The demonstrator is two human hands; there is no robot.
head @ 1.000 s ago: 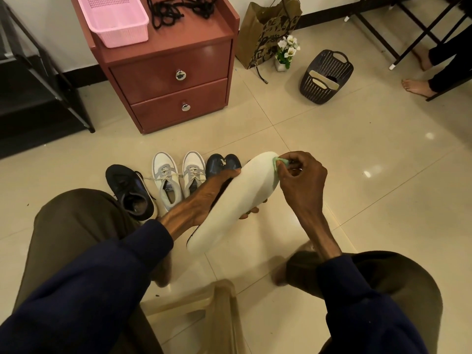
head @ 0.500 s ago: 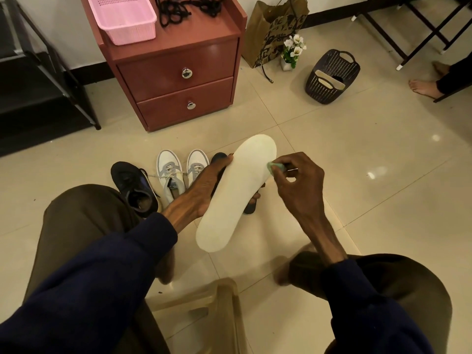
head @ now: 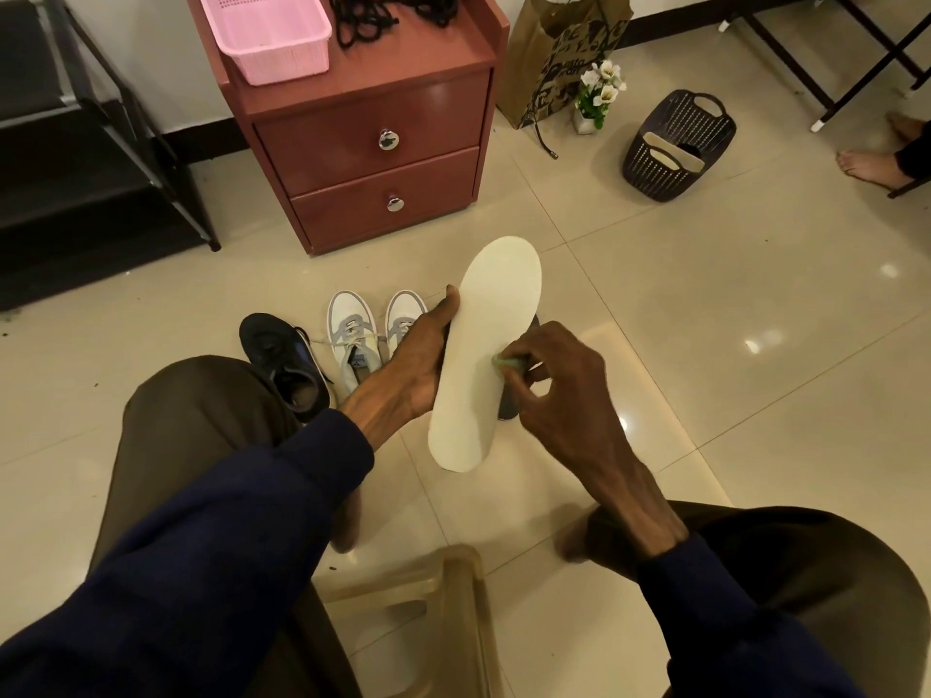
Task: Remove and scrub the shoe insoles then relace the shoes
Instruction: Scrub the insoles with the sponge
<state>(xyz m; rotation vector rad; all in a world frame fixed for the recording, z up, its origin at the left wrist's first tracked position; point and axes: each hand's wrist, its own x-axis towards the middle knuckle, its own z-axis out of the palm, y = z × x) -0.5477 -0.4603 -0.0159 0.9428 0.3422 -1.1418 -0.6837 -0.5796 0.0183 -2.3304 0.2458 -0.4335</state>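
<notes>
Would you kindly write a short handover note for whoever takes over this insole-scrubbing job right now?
Left hand grips the long cream foam insole by its edge, raised above the floor.
Right hand pinches a small pale green scrubber against the insole's middle.
Two pale insoles, it seems, lie in the dark perforated basket.
Loose black laces sit on the red-brown drawer cabinet.
A black shoe and a laced white-grey sneaker pair stand on the tiles.
Done: this insole out, scrubbing under way.
Left: finish scrubbing, relace the shoes.
</notes>
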